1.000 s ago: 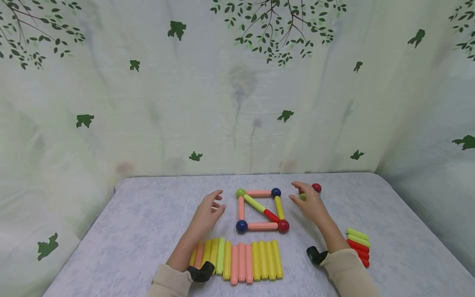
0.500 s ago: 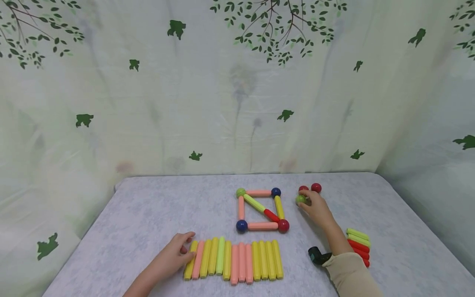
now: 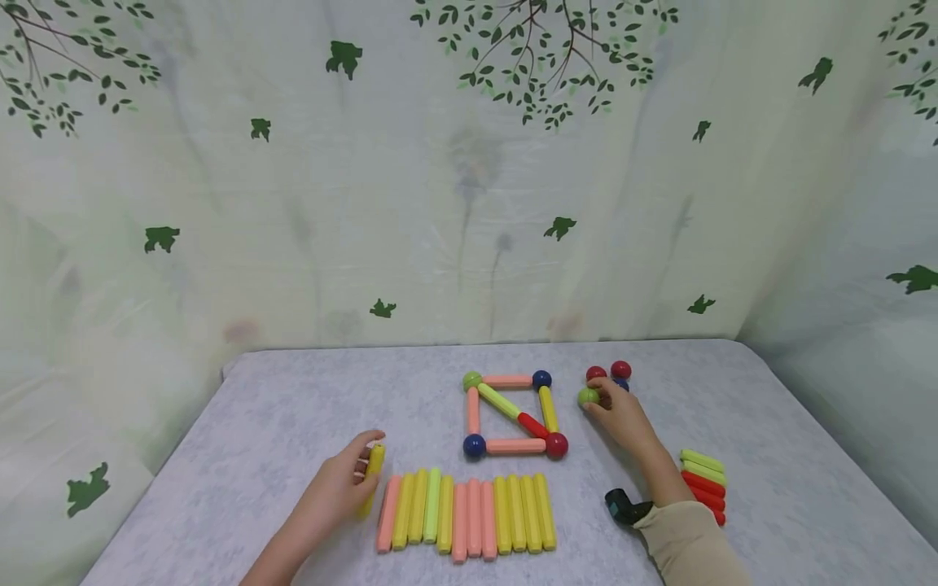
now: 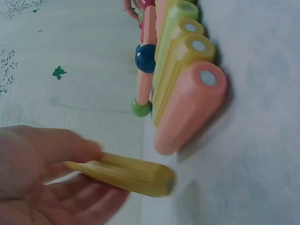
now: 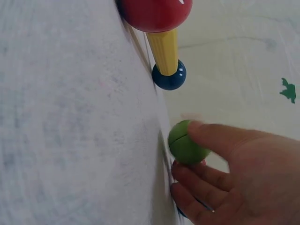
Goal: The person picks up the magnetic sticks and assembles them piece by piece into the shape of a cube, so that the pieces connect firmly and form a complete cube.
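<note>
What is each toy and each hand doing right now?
Left hand: holds a yellow stick, lifted off the row.
Right hand: pinches a green ball.
Row of sticks: lying side by side on the table.
Square frame: joined up, flat, with a diagonal.
Red balls: loose on the table.
Small stick pile: lying by the right sleeve.

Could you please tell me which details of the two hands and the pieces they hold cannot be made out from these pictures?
- Right hand: in the right wrist view, the fingers cover most of the red ball under the green ball.
- Yellow stick: its far end is hidden inside the left hand in the left wrist view and blurred.
- Head view: the left hand covers part of that stick, so the grip is too small to read.
</note>
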Action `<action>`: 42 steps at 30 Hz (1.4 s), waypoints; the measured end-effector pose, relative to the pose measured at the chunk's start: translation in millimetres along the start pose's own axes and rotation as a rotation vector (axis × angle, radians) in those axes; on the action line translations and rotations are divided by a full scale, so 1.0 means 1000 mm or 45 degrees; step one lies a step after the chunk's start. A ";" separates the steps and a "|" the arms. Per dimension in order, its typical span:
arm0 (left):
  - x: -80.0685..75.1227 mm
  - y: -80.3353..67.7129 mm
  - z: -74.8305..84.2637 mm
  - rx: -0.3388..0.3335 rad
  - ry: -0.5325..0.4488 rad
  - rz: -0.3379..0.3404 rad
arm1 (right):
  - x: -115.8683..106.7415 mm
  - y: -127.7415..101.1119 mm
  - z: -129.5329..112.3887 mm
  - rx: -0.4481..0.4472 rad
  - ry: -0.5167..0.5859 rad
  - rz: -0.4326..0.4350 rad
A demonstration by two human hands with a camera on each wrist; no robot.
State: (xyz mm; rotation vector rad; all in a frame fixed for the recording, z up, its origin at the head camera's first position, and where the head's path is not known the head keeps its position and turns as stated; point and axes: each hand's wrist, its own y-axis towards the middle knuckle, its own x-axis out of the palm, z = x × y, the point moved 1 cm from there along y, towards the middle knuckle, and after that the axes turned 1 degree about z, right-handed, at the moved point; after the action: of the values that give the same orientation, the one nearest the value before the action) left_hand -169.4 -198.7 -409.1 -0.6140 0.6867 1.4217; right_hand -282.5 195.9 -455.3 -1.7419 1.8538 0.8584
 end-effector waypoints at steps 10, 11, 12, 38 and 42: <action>0.025 0.029 0.044 0.409 -0.460 0.288 | -0.004 -0.005 -0.015 -0.108 0.401 0.146; 0.028 0.033 0.049 0.435 -0.482 0.292 | -0.004 -0.005 -0.016 -0.132 0.405 0.159; 0.031 0.036 0.053 0.459 -0.496 0.297 | -0.002 -0.004 -0.015 -0.159 0.404 0.172; 0.072 0.065 0.068 0.425 -0.602 0.148 | 0.008 -0.023 -0.118 -0.515 0.739 -0.099; 0.069 0.061 0.071 0.476 -0.618 0.148 | 0.018 -0.029 -0.142 -0.567 0.752 -0.197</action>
State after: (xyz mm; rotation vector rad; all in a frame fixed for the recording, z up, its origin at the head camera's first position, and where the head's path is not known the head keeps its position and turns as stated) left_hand -224.1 -96.2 -412.0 0.0676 0.5801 1.4282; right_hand -242.7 82.9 -372.0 -2.6053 1.9279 0.7921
